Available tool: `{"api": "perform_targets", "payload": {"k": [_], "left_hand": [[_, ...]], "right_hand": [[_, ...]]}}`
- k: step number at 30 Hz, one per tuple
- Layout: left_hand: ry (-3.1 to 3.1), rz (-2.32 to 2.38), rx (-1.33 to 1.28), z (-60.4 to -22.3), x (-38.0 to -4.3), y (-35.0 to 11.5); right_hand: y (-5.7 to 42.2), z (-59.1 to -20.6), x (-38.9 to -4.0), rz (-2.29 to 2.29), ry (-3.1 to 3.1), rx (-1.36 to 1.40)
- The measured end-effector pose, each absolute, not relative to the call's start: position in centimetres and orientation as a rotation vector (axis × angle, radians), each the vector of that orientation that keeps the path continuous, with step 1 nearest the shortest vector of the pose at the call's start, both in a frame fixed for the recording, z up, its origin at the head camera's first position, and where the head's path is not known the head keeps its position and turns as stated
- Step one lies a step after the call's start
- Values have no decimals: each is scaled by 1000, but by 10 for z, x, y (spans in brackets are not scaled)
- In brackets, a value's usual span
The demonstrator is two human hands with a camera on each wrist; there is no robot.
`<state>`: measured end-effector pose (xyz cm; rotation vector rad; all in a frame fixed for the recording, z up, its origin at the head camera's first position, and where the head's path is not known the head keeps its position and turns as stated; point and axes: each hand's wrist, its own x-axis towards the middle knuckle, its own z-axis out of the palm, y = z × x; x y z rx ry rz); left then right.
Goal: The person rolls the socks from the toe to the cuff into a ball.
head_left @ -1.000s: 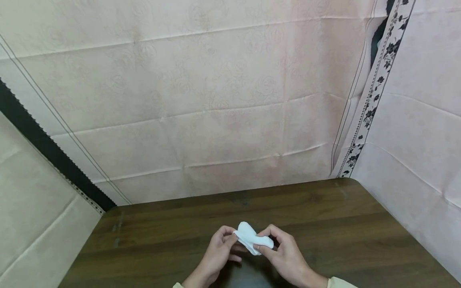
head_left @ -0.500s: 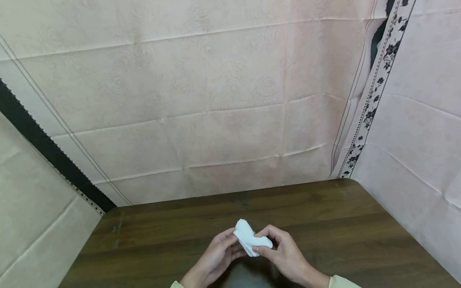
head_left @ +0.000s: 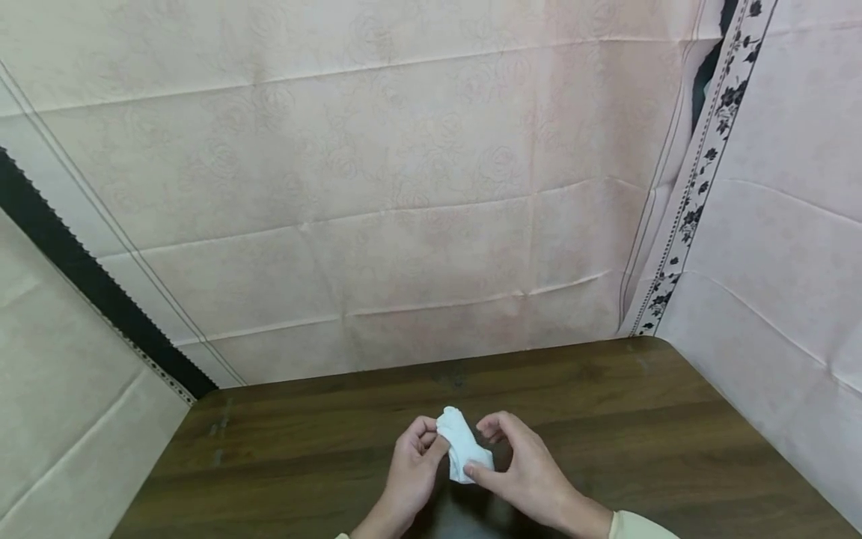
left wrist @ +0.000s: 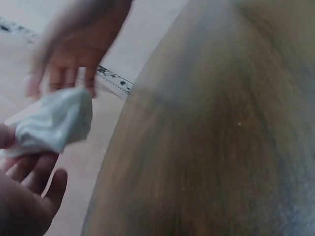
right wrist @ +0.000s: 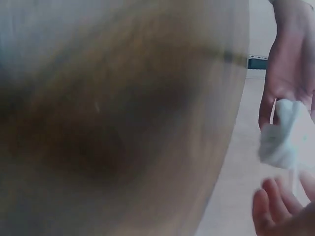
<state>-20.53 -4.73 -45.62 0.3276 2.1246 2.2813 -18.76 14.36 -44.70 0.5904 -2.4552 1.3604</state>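
A small white folded cloth is held up over the table, between both hands. My left hand pinches its upper left edge between thumb and fingers. On the other side, my right hand has its thumb at the cloth's lower end, while its fingers stand away from the cloth, loosely bent. In the left wrist view the cloth looks crumpled, with the left thumb on top and fingers beneath. The right wrist view catches the cloth near its right edge, above the spread right fingers.
A brown wooden table lies beneath both hands. Behind it hangs a creased pale fabric, and more fabric with a black floral border closes off the right side. A dark strip runs down at the left.
The right fingers have come off the cloth and lifted away, leaving the thumb at its lower end. The left hand opened somewhat, then gripped the edge again. The cloth now stands more upright.
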Motion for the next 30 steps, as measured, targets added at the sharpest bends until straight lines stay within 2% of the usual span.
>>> {"api": "perform_targets", "payload": {"k": [11,30], "left_hand": [[2271,2318,388,-458,-200,-36],[2348,2270,346,-456,-197,-36]], "right_hand": [[133,-439,-202,812,-2238,754],[134,-442,-206,668,-2166,805]]}}
